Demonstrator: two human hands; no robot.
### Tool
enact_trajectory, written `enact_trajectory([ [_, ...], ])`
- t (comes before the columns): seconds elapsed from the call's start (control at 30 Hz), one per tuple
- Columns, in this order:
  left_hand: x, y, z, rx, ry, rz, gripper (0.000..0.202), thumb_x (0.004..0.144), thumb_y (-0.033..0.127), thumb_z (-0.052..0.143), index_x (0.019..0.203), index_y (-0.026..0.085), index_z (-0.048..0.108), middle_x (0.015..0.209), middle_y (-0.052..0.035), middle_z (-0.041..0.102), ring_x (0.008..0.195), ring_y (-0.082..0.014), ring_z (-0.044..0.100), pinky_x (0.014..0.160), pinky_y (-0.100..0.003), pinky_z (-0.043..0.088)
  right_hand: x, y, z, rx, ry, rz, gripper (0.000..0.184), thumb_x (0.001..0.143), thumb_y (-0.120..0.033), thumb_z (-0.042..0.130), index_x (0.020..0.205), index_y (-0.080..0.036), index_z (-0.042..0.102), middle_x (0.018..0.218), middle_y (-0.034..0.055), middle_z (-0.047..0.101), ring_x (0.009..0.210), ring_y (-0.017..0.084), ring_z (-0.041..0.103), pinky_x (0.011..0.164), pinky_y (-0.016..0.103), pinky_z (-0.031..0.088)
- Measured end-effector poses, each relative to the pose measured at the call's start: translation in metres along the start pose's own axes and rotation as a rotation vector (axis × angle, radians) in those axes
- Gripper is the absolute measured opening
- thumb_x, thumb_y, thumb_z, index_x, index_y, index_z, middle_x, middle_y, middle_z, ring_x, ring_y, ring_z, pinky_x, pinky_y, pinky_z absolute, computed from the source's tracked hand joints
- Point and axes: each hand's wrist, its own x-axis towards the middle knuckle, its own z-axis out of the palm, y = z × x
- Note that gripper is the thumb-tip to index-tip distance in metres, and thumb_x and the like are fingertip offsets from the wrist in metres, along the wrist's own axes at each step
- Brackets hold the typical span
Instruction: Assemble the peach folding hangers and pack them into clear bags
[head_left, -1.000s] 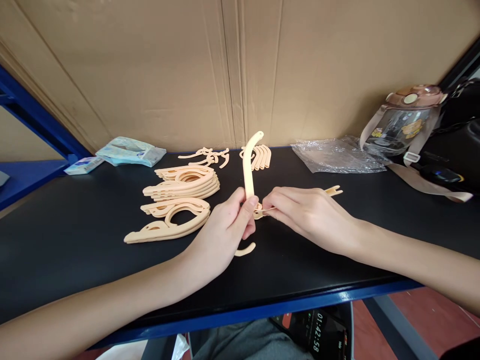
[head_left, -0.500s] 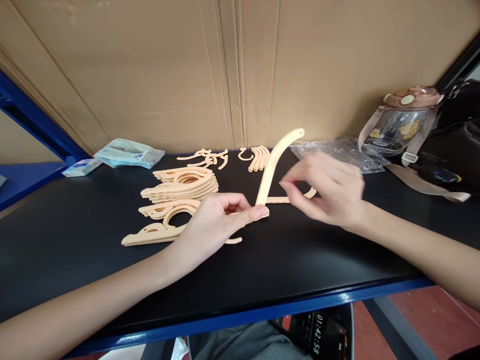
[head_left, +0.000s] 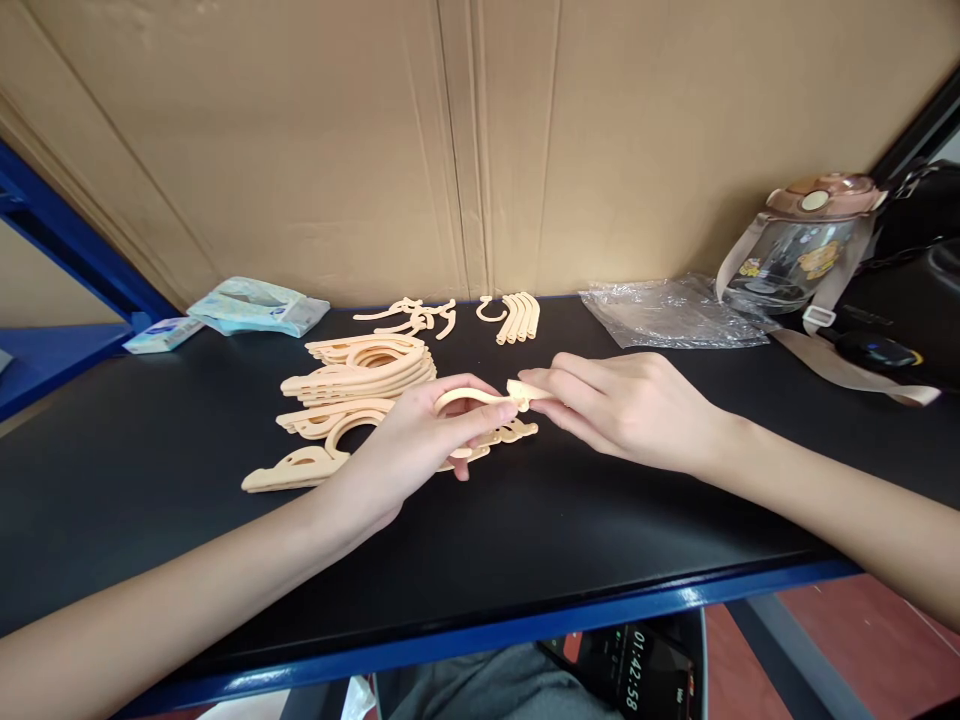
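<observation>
My left hand [head_left: 416,435] is closed around a cream plastic curved hanger arm [head_left: 466,396], which bows between its thumb and fingers. To its right, my right hand [head_left: 634,408] pinches another cream hanger part [head_left: 532,391], mostly hidden by the fingers. The ends of the two parts meet between my hands, just above the table. Under and behind my left hand lie more hanger pieces [head_left: 514,432]. Stacked folded hangers [head_left: 360,375] lie beside it on the left, with a further folded hanger [head_left: 289,472] nearer to me.
At the back of the black table [head_left: 637,520] are loose hook pieces [head_left: 416,318], a single hook [head_left: 491,310] and several curved arms [head_left: 519,318]. A clear plastic bag [head_left: 667,312], a strapped bottle [head_left: 795,250] and a black bag [head_left: 915,290] stand right. Tissue packs [head_left: 255,305] lie left.
The curved arm in my left hand has swung from upright down to the left. My right hand has moved left and taken hold of a hanger part; the bar behind it no longer shows there.
</observation>
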Motion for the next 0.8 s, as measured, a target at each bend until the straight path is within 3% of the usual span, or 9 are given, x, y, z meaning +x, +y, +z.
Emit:
enact_trajectory([
  [0.1, -0.001, 0.001, 0.001, -0.057, -0.055, -0.005, 0.030, 0.081, 0.047, 0.066, 0.072, 0.018, 0.066, 0.063, 0.0018, 0.052, 0.058, -0.0107, 0.049, 0.044, -0.017, 0.038, -0.001, -0.004, -0.002, -0.004, 0.024, 0.003, 0.027, 0.100, -0.023, 0.040, 0.110, -0.011, 0.062, 0.077, 0.0014, 0.069, 0.057, 0.011, 0.060, 0.046, 0.028, 0.033],
  [0.2, -0.002, 0.001, 0.001, -0.047, -0.032, -0.007, 0.033, 0.081, 0.047, 0.067, 0.069, 0.017, 0.068, 0.050, 0.0059, 0.039, 0.044, -0.0068, 0.036, 0.038, -0.017, 0.024, -0.001, -0.007, -0.004, -0.045, -0.035, -0.050, 0.027, 0.098, -0.014, 0.039, 0.114, -0.010, 0.061, 0.074, 0.0020, 0.069, 0.054, 0.012, 0.058, 0.050, 0.029, 0.037],
  [0.27, -0.001, 0.001, 0.000, -0.011, -0.011, -0.012, 0.033, 0.080, 0.046, 0.068, 0.065, 0.016, 0.068, 0.045, 0.0075, 0.032, 0.040, -0.0060, 0.031, 0.039, -0.018, 0.022, 0.000, -0.010, -0.005, -0.100, -0.080, -0.100, 0.030, 0.097, -0.008, 0.035, 0.111, -0.010, 0.062, 0.069, 0.0021, 0.067, 0.054, 0.013, 0.057, 0.051, 0.030, 0.038],
  [0.43, -0.001, 0.003, 0.000, 0.073, 0.015, -0.012, 0.035, 0.075, 0.046, 0.070, 0.057, 0.017, 0.062, 0.051, 0.0056, 0.042, 0.040, -0.0079, 0.043, 0.040, -0.020, 0.027, 0.001, -0.019, -0.004, -0.112, -0.120, -0.116, 0.035, 0.098, -0.006, 0.029, 0.104, -0.008, 0.063, 0.065, 0.0054, 0.064, 0.053, 0.015, 0.055, 0.048, 0.032, 0.037],
  [0.57, -0.007, 0.001, 0.006, 0.286, 0.066, 0.114, 0.035, 0.082, 0.043, 0.063, 0.059, 0.018, 0.061, 0.054, 0.0048, 0.050, 0.042, -0.0091, 0.047, 0.044, -0.022, 0.031, 0.001, -0.022, -0.001, 0.075, -0.284, 0.028, 0.028, 0.089, 0.001, 0.036, 0.095, -0.010, 0.061, 0.069, 0.0056, 0.066, 0.048, 0.014, 0.054, 0.045, 0.030, 0.031],
  [0.67, -0.014, 0.000, 0.012, 0.512, 0.081, 0.295, 0.036, 0.088, 0.041, 0.058, 0.061, 0.019, 0.065, 0.053, 0.0047, 0.054, 0.044, -0.0091, 0.046, 0.050, -0.024, 0.032, 0.004, -0.013, 0.000, 0.236, -0.417, 0.232, 0.017, 0.091, -0.009, 0.042, 0.093, -0.014, 0.058, 0.060, 0.0008, 0.062, 0.042, 0.013, 0.049, 0.044, 0.028, 0.025],
  [0.8, -0.018, 0.000, 0.012, 0.607, 0.029, 0.373, 0.037, 0.092, 0.043, 0.055, 0.066, 0.019, 0.065, 0.056, 0.0050, 0.055, 0.049, -0.0096, 0.047, 0.052, -0.024, 0.031, 0.005, 0.012, 0.003, 0.236, -0.305, 0.397, 0.032, 0.101, -0.031, 0.035, 0.094, -0.017, 0.063, 0.074, 0.0037, 0.067, 0.060, 0.016, 0.060, 0.051, 0.026, 0.030],
])
